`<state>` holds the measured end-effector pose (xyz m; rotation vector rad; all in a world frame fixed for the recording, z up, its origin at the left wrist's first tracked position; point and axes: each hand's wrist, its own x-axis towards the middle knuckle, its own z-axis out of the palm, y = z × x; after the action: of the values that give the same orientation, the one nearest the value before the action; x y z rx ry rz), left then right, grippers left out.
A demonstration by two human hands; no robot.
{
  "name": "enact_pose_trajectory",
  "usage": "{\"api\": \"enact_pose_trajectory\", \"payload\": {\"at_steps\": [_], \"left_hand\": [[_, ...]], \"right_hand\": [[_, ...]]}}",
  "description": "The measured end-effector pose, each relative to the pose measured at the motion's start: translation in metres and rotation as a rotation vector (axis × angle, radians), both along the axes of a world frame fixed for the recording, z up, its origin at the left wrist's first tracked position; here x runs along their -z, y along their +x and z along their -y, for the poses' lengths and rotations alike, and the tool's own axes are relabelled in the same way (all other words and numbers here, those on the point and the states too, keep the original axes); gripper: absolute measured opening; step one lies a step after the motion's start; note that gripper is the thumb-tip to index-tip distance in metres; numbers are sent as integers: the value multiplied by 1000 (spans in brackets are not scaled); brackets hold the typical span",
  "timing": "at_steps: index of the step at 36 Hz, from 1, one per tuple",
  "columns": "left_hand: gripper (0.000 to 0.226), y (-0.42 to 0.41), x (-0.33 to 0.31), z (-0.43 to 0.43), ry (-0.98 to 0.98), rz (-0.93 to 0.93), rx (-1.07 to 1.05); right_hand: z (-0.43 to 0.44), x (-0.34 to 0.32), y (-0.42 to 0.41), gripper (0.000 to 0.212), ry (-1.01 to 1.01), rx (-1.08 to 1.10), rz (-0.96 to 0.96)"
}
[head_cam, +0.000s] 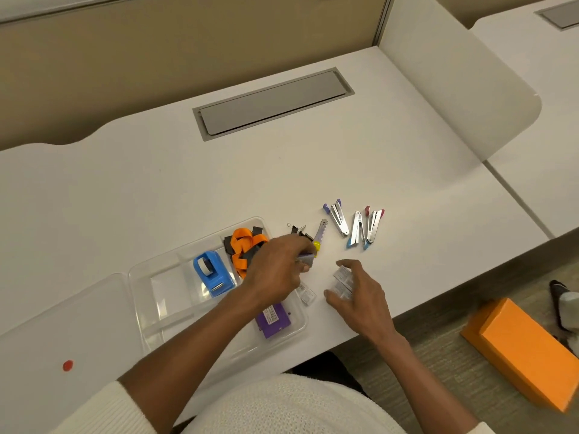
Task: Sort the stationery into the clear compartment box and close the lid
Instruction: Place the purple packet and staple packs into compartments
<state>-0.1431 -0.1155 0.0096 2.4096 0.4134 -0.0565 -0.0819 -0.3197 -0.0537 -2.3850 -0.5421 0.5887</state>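
The clear compartment box lies open on the white desk, its lid folded out to the left. Inside are a blue tape dispenser, orange and black lanyards and a purple box. My left hand reaches over the box's right edge and grips a small grey-purple item. My right hand is curled around small clear-wrapped staple packs. Another small pack lies between my hands. A purple cutter with a yellow knob, a black clip and three staplers lie beyond.
A grey cable hatch is set in the desk's far middle. A white divider panel stands at the right. An orange box and a dark shoe are on the floor to the right. A red dot marks the lid.
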Motion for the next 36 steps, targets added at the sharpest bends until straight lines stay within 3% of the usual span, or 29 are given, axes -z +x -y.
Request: {"api": "enact_pose_trajectory", "payload": {"at_steps": [7,14,18,23,27,32,36], "left_hand": [[35,-71,-19,-23,-221,12,-389],[41,-145,-10,-23,-121,-41,-627],[45,-164,8,-11,-29,-97,-601],[37,-165,28,2,128,-120,-422],[32,-153,32,4,157,-240,-361],[39,-150,28,1,210,-285,-435],[22,-163,11,-14,278,-205,-570]], "right_hand": [[-32,-3,-11,65,6,-208,-15],[-45,4,-18,52,-195,-361,78],[-50,2,-21,50,-227,-313,141],[-53,-4,-11,45,-216,-165,57],[-50,-17,-1,53,-178,-50,10],[-52,-49,-3,59,-88,16,23],[-63,-76,-19,54,-22,-77,-89]]}}
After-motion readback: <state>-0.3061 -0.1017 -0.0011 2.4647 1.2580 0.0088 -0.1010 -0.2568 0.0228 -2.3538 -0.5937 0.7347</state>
